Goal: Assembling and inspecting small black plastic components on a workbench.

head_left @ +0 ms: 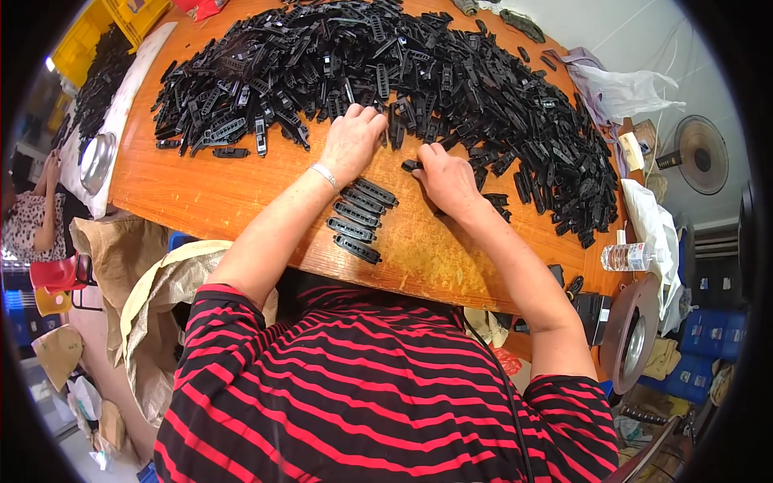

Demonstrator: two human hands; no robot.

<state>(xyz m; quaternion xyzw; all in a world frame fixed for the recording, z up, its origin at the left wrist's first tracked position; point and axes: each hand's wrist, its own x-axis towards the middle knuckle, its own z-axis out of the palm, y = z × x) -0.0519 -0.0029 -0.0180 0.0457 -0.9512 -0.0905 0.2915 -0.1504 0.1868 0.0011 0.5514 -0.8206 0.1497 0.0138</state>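
A big heap of small black plastic parts (386, 72) covers the far half of an orange wooden table (209, 193). My left hand (352, 138) rests at the heap's near edge, fingers curled onto the parts. My right hand (445, 179) lies just right of it, closed on one black plastic part (411, 165) whose end shows past the thumb. Between my forearms, a short row of several sorted black parts (358, 219) lies side by side on the wood. A thin bracelet sits on my left wrist.
A clear plastic water bottle (630, 257) lies at the table's right edge, beside white cloth (654, 221). A fan (699, 153) stands at far right. Brown sacks (137, 282) sit left of the table. Yellow crates (105, 28) are at far left, where another person (36, 213) sits.
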